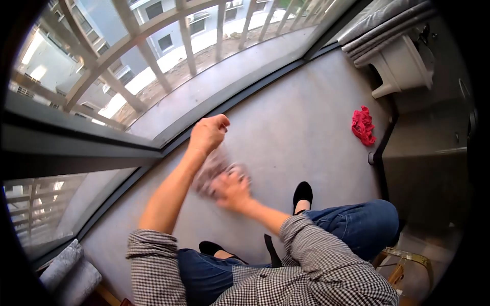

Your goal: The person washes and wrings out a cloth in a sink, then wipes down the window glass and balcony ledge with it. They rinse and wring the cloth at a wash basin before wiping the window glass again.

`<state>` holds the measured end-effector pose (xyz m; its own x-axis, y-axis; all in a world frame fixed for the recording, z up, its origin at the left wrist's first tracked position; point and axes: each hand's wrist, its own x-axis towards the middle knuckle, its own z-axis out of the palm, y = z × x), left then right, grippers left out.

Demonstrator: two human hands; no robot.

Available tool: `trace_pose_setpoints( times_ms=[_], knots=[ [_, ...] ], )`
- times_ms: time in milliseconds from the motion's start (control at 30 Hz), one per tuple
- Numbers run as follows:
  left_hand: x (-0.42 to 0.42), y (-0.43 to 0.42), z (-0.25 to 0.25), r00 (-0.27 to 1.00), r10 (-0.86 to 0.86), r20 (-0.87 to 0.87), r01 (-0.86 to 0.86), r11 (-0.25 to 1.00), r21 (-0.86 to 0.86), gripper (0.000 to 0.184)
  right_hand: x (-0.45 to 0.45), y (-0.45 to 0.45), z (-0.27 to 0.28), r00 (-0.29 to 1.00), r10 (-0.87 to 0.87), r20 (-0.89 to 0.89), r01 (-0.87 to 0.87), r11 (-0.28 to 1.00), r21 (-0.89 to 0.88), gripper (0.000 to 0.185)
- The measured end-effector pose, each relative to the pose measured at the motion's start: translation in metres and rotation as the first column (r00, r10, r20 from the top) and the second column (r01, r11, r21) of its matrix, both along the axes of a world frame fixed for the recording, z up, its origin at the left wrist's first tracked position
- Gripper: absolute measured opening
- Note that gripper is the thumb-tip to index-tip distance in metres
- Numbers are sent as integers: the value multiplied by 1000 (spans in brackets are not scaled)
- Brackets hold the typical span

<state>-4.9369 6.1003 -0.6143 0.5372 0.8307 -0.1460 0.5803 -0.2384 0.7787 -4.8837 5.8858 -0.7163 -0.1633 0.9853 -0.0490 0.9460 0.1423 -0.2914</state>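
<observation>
A crumpled greyish-pink cloth (206,176), smeared by motion, hangs in front of me over the pale floor. My right hand (232,190) is on its right part, blurred, with the fingers pressed onto the fabric. Above the cloth is my left hand (209,133), its fingers curled in near the window frame. What the left fingers hold, if anything, is hidden; the cloth's upper end lies just below them.
A red crumpled cloth (363,126) lies on the floor at the right. Behind it stand a white stool (398,64) with grey folded fabric on top and a dark cabinet (426,168). Window frame (255,84) runs along the left. A grey cushion (71,270) is at lower left.
</observation>
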Motion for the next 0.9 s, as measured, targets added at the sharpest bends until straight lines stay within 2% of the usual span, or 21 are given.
trace_pose_setpoints(
  times_ms=[67,133,233,267,300,333,400,433,467,500,533,567,667,733,800,833,867,900],
  knots=[
    [24,-15,-10,999,26,-47,-23,998,59,14,-29,-26,-16,949,289,-123,-290,957,13,59],
    [30,-34,-24,995,50,-86,-42,995,92,14,-45,-49,-43,903,421,-82,-380,874,302,41],
    [5,-50,-70,976,87,-201,-72,994,80,12,-23,-35,-67,881,454,-129,-355,817,455,27],
    [-7,-52,-80,962,85,-258,-63,994,91,11,-10,-21,-70,900,399,-173,-278,833,478,22],
    [-15,-51,-81,953,117,-278,-111,993,39,12,13,-2,-54,929,349,-121,-275,872,406,21],
    [-21,-50,-81,942,147,-300,-157,987,-11,13,36,20,-53,947,287,-145,-208,892,402,21],
    [-21,-43,-82,922,255,-291,-259,966,25,14,94,68,-46,993,104,48,-113,939,324,25],
    [-14,-41,-73,927,279,-249,-286,958,11,16,123,92,-27,986,-23,164,-3,987,160,28],
    [-6,-42,-66,936,277,-218,-297,953,-64,13,152,114,-39,938,-278,207,231,947,224,37],
    [4,-49,-69,959,203,-198,-222,972,-79,13,191,127,-33,897,-404,177,394,914,95,45],
    [16,-59,-73,976,130,-174,-147,985,-90,13,229,136,-5,869,-438,231,477,864,-157,53],
    [31,-76,-80,983,64,-171,-83,990,-110,12,265,131,-26,795,-579,181,595,803,-41,57],
    [75,-136,-94,969,-151,-197,134,986,-100,8,338,94,-33,524,-827,205,838,543,48,59],
    [105,-169,-111,985,-94,-148,91,995,-32,6,356,42,-32,123,-981,151,990,133,55,60],
    [116,-175,-122,991,-46,-125,55,996,75,4,352,8,-17,-234,-954,189,972,-231,38,60],
    [120,-176,-124,994,-29,-110,42,993,115,3,357,-13,-26,-387,-901,196,922,-377,91,61],
    [124,-177,-125,996,-13,-91,27,988,152,2,361,-35,-39,-531,-825,194,847,-511,147,62],
    [122,-177,-127,991,-72,-115,94,975,201,2,362,-56,-52,-590,-782,202,807,-561,185,61]
  ],
)
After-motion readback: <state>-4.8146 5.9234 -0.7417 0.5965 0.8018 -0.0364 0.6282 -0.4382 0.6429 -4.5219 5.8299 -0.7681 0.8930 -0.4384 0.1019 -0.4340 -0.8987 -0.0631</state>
